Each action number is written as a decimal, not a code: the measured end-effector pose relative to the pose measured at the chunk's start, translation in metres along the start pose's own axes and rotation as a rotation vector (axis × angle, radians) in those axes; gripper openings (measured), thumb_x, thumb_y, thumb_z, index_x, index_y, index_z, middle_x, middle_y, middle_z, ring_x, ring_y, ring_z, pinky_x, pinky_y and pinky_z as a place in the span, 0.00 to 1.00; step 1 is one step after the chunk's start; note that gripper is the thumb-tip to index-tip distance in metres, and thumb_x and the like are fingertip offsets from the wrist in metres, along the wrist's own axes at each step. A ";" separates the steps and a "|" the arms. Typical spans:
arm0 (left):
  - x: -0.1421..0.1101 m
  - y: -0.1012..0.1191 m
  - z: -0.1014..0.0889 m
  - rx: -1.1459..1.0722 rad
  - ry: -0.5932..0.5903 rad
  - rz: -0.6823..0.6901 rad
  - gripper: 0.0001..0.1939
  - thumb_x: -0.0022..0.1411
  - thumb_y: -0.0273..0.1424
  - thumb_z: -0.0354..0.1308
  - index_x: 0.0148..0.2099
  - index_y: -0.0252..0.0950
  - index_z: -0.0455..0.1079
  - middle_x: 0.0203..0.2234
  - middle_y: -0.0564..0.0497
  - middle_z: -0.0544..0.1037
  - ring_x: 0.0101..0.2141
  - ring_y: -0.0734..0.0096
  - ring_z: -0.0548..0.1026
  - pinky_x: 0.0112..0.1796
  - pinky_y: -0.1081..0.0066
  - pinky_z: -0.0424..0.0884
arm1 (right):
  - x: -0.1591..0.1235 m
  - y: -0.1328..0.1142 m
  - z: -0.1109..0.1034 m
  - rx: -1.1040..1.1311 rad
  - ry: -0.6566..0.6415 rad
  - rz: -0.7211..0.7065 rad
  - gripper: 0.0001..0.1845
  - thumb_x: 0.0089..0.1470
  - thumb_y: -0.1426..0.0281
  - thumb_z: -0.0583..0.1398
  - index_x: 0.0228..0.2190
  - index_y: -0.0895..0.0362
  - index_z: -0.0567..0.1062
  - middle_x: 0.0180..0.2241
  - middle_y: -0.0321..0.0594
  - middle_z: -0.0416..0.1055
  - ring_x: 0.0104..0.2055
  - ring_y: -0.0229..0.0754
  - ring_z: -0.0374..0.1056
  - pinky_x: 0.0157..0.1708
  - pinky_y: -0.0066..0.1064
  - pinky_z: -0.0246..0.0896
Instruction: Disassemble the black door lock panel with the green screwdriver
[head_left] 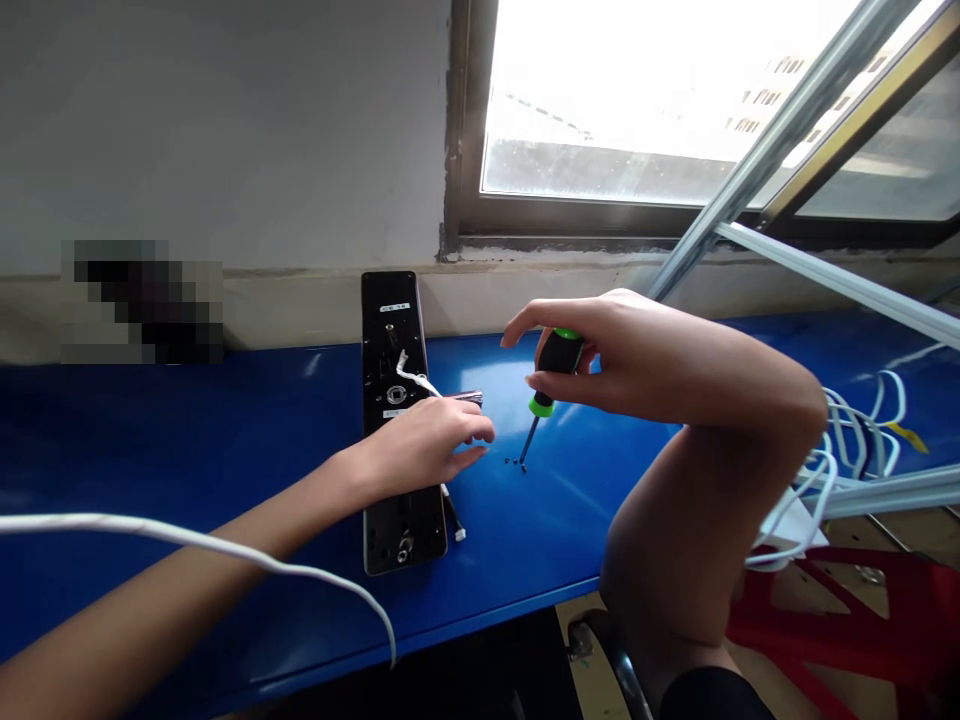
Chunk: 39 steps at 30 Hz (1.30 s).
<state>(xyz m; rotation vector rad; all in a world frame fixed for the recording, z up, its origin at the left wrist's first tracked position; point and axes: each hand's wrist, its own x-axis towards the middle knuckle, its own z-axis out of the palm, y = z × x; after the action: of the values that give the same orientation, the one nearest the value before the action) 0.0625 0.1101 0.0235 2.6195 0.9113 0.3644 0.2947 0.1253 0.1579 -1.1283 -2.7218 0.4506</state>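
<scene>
My right hand (607,360) is shut around a screwdriver (559,360) with a black and green handle. Its steel shaft points down, with the tip (523,463) at or just above the blue bench top, beside several tiny dark screws (511,461). My left hand (424,445) lies across a long black electronic lock panel (391,310), hiding its middle. A thin white wire (418,378) runs from the panel under that hand and ends in a small connector (459,535). A flat ribbon cable (466,398) shows behind my left fingers.
The blue bench (187,440) runs along a wall below a window (637,110). Metal rails (795,150) slant across the right side. A white cable (225,545) lies over my left forearm, more white cables (855,430) are bunched at right, and a red stool (847,620) stands below.
</scene>
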 end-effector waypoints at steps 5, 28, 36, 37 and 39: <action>-0.048 -0.016 -0.011 0.052 0.302 0.073 0.09 0.73 0.30 0.57 0.46 0.35 0.79 0.42 0.45 0.81 0.44 0.63 0.78 0.47 0.63 0.76 | 0.014 -0.014 0.006 0.005 0.024 -0.153 0.19 0.61 0.67 0.65 0.54 0.50 0.75 0.35 0.31 0.81 0.30 0.35 0.74 0.30 0.29 0.65; -0.093 -0.065 -0.010 -0.686 0.292 -0.484 0.46 0.60 0.45 0.71 0.73 0.52 0.52 0.54 0.46 0.79 0.47 0.57 0.82 0.47 0.57 0.81 | 0.050 -0.055 0.039 0.157 0.434 -0.194 0.18 0.58 0.66 0.67 0.50 0.39 0.77 0.39 0.37 0.80 0.39 0.49 0.78 0.38 0.44 0.77; -0.096 -0.054 -0.016 -0.723 0.202 -0.441 0.41 0.59 0.44 0.71 0.70 0.51 0.59 0.57 0.47 0.77 0.46 0.58 0.83 0.47 0.58 0.82 | 0.052 -0.062 0.044 0.221 0.517 -0.202 0.16 0.58 0.64 0.66 0.49 0.40 0.76 0.44 0.38 0.79 0.45 0.54 0.79 0.42 0.45 0.81; -0.096 -0.053 -0.017 -0.733 0.180 -0.437 0.40 0.59 0.44 0.71 0.70 0.51 0.59 0.56 0.48 0.79 0.45 0.59 0.83 0.46 0.59 0.82 | 0.053 -0.064 0.043 0.215 0.505 -0.218 0.16 0.59 0.66 0.66 0.48 0.40 0.76 0.43 0.38 0.79 0.44 0.53 0.79 0.43 0.45 0.80; -0.097 -0.049 -0.018 -0.756 0.149 -0.436 0.39 0.60 0.43 0.71 0.69 0.51 0.60 0.52 0.50 0.80 0.43 0.60 0.84 0.44 0.61 0.82 | 0.054 -0.066 0.041 0.200 0.473 -0.236 0.16 0.59 0.68 0.66 0.48 0.41 0.76 0.41 0.37 0.79 0.44 0.51 0.79 0.43 0.45 0.80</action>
<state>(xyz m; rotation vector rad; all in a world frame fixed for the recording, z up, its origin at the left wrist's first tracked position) -0.0445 0.0887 0.0075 1.6820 1.0899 0.6385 0.2024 0.1104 0.1434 -0.7361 -2.2972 0.3556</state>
